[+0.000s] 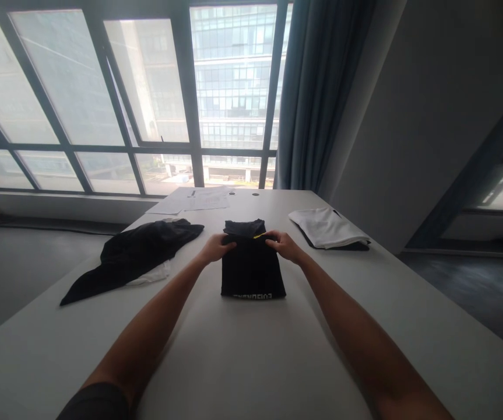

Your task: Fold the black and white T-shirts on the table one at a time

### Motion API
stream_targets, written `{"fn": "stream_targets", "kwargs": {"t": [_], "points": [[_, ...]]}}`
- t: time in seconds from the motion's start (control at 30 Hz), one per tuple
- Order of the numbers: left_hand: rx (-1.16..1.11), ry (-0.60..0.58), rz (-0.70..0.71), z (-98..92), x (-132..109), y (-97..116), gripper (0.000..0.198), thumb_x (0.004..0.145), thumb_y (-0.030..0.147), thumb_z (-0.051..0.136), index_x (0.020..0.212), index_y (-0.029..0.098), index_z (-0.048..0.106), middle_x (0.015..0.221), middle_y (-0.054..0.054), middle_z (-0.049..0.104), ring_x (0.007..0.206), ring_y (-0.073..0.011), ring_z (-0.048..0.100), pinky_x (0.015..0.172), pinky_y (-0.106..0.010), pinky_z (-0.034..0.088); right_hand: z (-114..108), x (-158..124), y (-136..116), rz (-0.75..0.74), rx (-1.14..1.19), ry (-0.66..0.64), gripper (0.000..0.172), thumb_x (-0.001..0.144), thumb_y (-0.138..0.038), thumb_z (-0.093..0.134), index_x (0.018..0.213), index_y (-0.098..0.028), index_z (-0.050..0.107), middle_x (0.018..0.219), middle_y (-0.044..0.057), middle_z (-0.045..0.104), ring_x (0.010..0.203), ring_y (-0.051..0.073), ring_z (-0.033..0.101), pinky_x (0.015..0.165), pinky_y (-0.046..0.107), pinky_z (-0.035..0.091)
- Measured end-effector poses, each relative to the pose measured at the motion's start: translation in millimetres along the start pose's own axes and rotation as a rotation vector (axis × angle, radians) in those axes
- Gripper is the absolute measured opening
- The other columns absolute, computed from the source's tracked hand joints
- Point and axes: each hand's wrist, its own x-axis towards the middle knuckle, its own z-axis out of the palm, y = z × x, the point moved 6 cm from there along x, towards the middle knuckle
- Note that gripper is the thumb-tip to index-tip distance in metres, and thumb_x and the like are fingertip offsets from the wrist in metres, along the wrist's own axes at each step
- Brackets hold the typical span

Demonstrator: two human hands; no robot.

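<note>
A black T-shirt, folded into a narrow panel, lies in the middle of the white table with white lettering along its near edge. My left hand pinches its far left corner, thumb on top. At the far right corner my right hand grips the cloth the same way. Beyond the hands a dark collar part sticks out, with a small yellow patch beside the right fingers. Both arms reach straight forward, and the fingertips under the cloth are hidden.
To the left lies a loose heap of black clothing over something white. Folded white cloth rests on a dark piece at the right. Paper sheets lie at the far end of the white table, before windows and a blue curtain.
</note>
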Motion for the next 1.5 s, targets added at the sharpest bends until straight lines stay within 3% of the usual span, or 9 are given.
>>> {"fn": "stream_targets", "kwargs": {"t": [0.13,0.3,0.47,0.57,0.8,0.97,1.07,1.3,1.5], "points": [[-0.066,0.023,0.003,8.5,7.2,-20.3,0.028,0.079,0.041,0.070,0.087,0.014,0.069,0.078,-0.004,0.071,0.074,-0.0187,0.066,0.068,-0.029,0.053,5.4,8.2,26.4,0.045,0.125,0.000,0.036,0.081,-0.033,0.064,0.113,-0.018,0.066,0.103,0.006,0.073,0.087,0.019,0.068,0.083,0.035,0.056],[0.050,0.140,-0.170,16.7,0.7,-59.1,0.040,0.085,0.024,0.064,0.124,0.014,0.062,0.110,-0.013,0.073,0.091,-0.0215,0.071,0.082,-0.035,0.057,-0.1,7.6,60.4,0.114,-0.208,0.250,0.035,0.087,-0.027,0.060,0.121,-0.016,0.063,0.111,0.012,0.072,0.102,0.022,0.069,0.097,0.039,0.052],[0.338,0.024,0.083,40.1,-17.1,-35.6,0.040,0.092,0.034,0.060,0.128,0.017,0.062,0.138,-0.012,0.060,0.129,-0.0265,0.055,0.110,-0.041,0.043,14.3,3.2,62.7,0.059,-0.377,0.080,0.057,0.078,-0.019,0.072,0.132,-0.016,0.056,0.121,0.012,0.069,0.113,0.022,0.066,0.104,0.039,0.047],[0.478,-0.012,0.012,50.4,-25.2,-27.4,0.051,0.092,0.043,0.060,0.136,0.016,0.057,0.148,-0.015,0.051,0.136,-0.0308,0.047,0.112,-0.044,0.040,18.7,2.3,48.6,0.004,-0.443,0.091,0.052,0.076,-0.006,0.063,0.127,-0.016,0.060,0.116,0.009,0.071,0.111,0.019,0.066,0.106,0.035,0.045],[0.595,0.007,-0.162,49.2,-17.8,-38.5,0.054,0.093,0.039,0.060,0.141,0.017,0.053,0.132,-0.015,0.064,0.125,-0.0321,0.055,0.105,-0.047,0.042,13.1,1.6,54.7,0.253,-0.751,0.122,0.052,0.080,-0.035,0.071,0.127,-0.012,0.062,0.116,0.016,0.069,0.109,0.028,0.066,0.095,0.037,0.050],[0.456,-0.051,-0.328,41.7,9.8,-51.6,0.042,0.085,0.027,0.069,0.124,0.013,0.067,0.107,-0.012,0.074,0.099,-0.0250,0.068,0.089,-0.035,0.050,6.3,3.6,62.0,0.283,-0.670,0.070,0.030,0.073,-0.029,0.075,0.102,-0.019,0.074,0.104,0.010,0.073,0.101,0.027,0.068,0.091,0.035,0.052],[0.341,-0.049,-0.304,33.3,17.3,-48.6,0.032,0.081,0.021,0.067,0.112,0.013,0.072,0.093,-0.008,0.074,0.085,-0.0213,0.068,0.079,-0.031,0.052,2.8,4.0,49.8,0.200,-0.528,0.039,0.022,0.073,-0.020,0.072,0.095,-0.019,0.075,0.099,0.009,0.074,0.099,0.026,0.068,0.092,0.037,0.052],[0.124,0.175,-0.054,-4.4,18.0,-31.8,0.030,0.082,0.027,0.064,0.108,0.014,0.071,0.083,-0.003,0.066,0.071,-0.0159,0.064,0.073,-0.030,0.054,-5.0,22.5,20.2,-0.029,-0.263,0.115,0.027,0.076,-0.025,0.067,0.102,-0.018,0.070,0.110,0.007,0.069,0.097,0.021,0.066,0.094,0.040,0.052],[0.200,0.277,-0.121,-3.1,10.6,-55.5,0.039,0.084,0.015,0.058,0.123,0.010,0.064,0.111,-0.014,0.066,0.086,-0.0189,0.068,0.083,-0.035,0.057,13.4,34.0,44.1,0.025,-0.537,0.163,0.049,0.080,-0.018,0.061,0.129,-0.015,0.063,0.132,0.015,0.058,0.117,0.024,0.059,0.104,0.041,0.047]]}}
